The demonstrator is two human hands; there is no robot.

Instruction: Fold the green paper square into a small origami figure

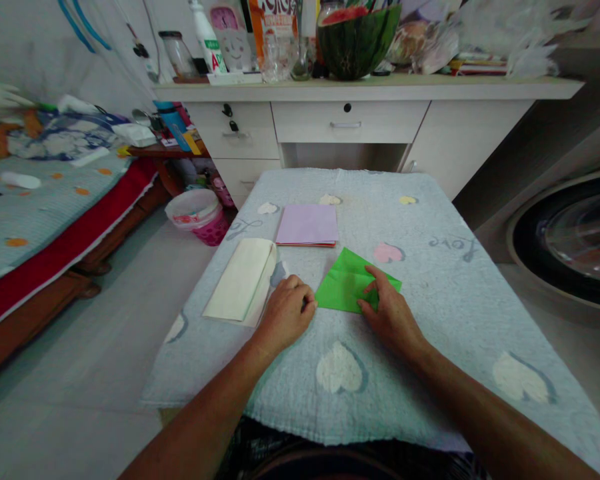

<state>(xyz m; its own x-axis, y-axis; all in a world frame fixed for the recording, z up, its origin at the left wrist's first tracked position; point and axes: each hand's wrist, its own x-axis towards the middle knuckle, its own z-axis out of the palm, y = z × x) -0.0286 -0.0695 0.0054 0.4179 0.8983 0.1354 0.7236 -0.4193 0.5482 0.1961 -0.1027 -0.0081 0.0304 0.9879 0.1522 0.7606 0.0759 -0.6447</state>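
Observation:
A green sheet of paper, partly folded, lies on a light blue cloth with heart prints. My left hand is curled, its fingertips pinching or pressing the green paper's left corner. My right hand lies on the paper's right part, fingers pressed down on the fold. A stack of paper with a lilac sheet on top lies farther back. A cream folded sheet lies to the left of my left hand.
A white desk with drawers stands behind, holding a cut watermelon, bottles and jars. A bed is at the left, a pink-and-white bin on the floor, a washing machine door at the right.

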